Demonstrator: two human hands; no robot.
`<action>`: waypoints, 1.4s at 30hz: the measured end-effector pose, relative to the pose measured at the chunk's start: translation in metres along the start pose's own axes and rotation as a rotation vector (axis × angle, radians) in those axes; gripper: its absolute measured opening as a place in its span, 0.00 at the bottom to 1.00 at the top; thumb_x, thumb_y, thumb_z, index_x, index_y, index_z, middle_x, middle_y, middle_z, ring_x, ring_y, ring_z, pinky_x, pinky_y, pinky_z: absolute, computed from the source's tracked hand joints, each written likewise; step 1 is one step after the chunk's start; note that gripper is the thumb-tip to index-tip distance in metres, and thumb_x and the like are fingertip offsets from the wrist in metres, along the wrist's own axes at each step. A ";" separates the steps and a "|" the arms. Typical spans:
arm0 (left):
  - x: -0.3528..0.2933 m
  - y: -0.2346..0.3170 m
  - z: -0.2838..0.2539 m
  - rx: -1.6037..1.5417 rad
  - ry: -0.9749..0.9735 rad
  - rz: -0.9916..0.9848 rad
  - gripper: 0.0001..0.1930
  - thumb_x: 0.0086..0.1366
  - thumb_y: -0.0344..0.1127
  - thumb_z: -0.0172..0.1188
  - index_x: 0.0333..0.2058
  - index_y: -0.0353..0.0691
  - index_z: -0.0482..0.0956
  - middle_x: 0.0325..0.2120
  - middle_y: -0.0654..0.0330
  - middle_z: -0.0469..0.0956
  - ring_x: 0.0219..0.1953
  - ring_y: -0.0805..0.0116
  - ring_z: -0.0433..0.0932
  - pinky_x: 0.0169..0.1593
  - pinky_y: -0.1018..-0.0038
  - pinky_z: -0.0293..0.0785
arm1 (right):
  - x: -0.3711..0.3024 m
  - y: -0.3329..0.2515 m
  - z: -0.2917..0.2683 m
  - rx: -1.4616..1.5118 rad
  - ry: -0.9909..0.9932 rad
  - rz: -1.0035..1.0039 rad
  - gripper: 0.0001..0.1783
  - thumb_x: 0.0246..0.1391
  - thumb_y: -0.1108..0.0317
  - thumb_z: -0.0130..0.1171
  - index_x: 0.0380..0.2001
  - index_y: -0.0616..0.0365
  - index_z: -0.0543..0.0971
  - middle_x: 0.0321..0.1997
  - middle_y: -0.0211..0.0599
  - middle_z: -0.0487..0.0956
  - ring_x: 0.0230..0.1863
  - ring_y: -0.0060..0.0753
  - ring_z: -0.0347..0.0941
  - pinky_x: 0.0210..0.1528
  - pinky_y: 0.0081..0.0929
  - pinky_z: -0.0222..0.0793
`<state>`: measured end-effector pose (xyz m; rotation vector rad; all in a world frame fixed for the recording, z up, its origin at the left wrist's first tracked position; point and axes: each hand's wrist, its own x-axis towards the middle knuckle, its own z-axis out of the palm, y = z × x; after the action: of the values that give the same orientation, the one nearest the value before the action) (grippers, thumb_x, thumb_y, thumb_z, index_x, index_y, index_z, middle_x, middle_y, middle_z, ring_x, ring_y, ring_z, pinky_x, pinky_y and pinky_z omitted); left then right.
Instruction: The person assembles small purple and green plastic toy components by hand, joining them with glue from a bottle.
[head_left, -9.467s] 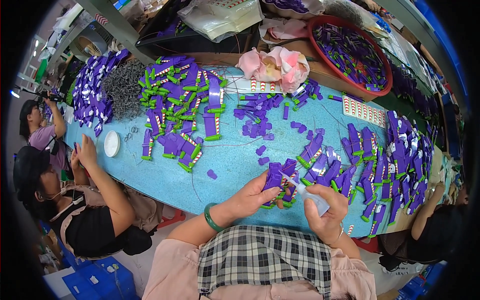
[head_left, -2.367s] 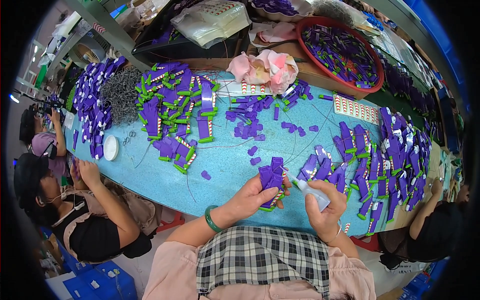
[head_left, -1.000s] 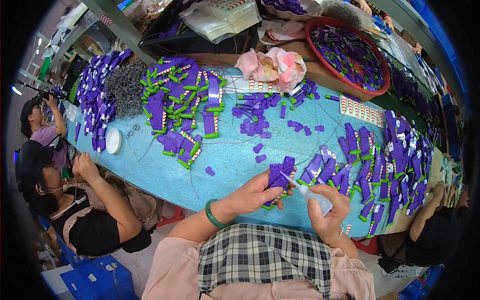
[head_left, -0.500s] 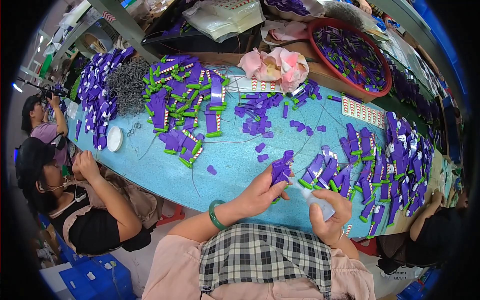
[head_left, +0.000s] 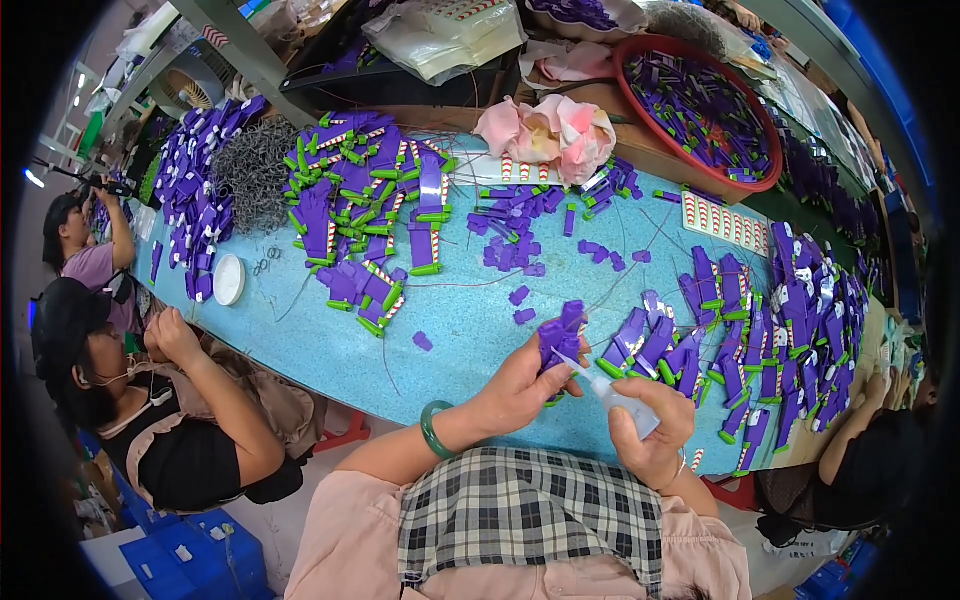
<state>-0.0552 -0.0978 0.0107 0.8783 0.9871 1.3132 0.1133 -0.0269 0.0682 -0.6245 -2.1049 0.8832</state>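
L hand (head_left: 515, 388) grip clenched on purple pc (head_left: 561, 336), ctr of frame, over lower part of worktop (head_left: 470, 335). R hand (head_left: 662, 425) grip wrapped round translucent squeeze btl (head_left: 633, 402), lower R of ctr; nozzle (head_left: 581, 370) by pc, can't tell if touching. Purple/green pcs (head_left: 805, 320) piled far R, red basin (head_left: 745, 188) upper R.

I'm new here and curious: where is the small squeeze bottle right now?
In the head view, the squeeze bottle is right of centre, gripped in the person's right hand, its nozzle pointing toward the purple piece in the left hand.
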 end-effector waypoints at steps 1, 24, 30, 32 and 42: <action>0.001 0.000 -0.001 0.001 -0.001 0.000 0.23 0.65 0.29 0.43 0.58 0.36 0.52 0.44 0.58 0.64 0.41 0.69 0.71 0.41 0.73 0.74 | -0.002 0.000 -0.001 0.000 0.002 0.000 0.12 0.38 0.73 0.60 0.31 0.62 0.76 0.19 0.38 0.77 0.16 0.30 0.73 0.19 0.22 0.65; 0.003 0.003 0.007 0.023 0.179 0.242 0.21 0.65 0.27 0.43 0.56 0.34 0.54 0.46 0.58 0.62 0.46 0.69 0.68 0.45 0.71 0.72 | -0.009 -0.001 -0.001 0.032 0.075 0.100 0.12 0.38 0.73 0.60 0.31 0.62 0.77 0.22 0.40 0.78 0.18 0.32 0.75 0.22 0.22 0.67; 0.004 -0.003 0.008 0.248 0.208 0.279 0.20 0.64 0.25 0.44 0.54 0.33 0.55 0.43 0.56 0.62 0.45 0.67 0.68 0.44 0.72 0.72 | -0.004 -0.002 0.002 0.048 0.061 0.039 0.11 0.38 0.73 0.60 0.30 0.63 0.76 0.23 0.40 0.79 0.19 0.32 0.75 0.22 0.23 0.68; 0.005 -0.005 0.008 0.280 0.214 0.302 0.20 0.63 0.24 0.44 0.54 0.33 0.55 0.43 0.55 0.62 0.45 0.66 0.68 0.44 0.72 0.73 | -0.004 -0.002 0.003 0.044 0.054 0.046 0.12 0.38 0.73 0.60 0.30 0.63 0.76 0.23 0.40 0.79 0.19 0.32 0.75 0.21 0.23 0.68; 0.002 -0.002 0.003 0.340 0.247 0.356 0.23 0.63 0.25 0.45 0.56 0.34 0.53 0.43 0.54 0.64 0.43 0.66 0.70 0.44 0.72 0.73 | -0.001 -0.003 0.007 0.037 0.011 0.050 0.12 0.37 0.75 0.60 0.31 0.62 0.76 0.22 0.40 0.78 0.17 0.32 0.74 0.21 0.21 0.66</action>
<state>-0.0514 -0.0957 0.0099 1.2121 1.3166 1.6095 0.1078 -0.0319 0.0669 -0.6644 -2.0663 0.9422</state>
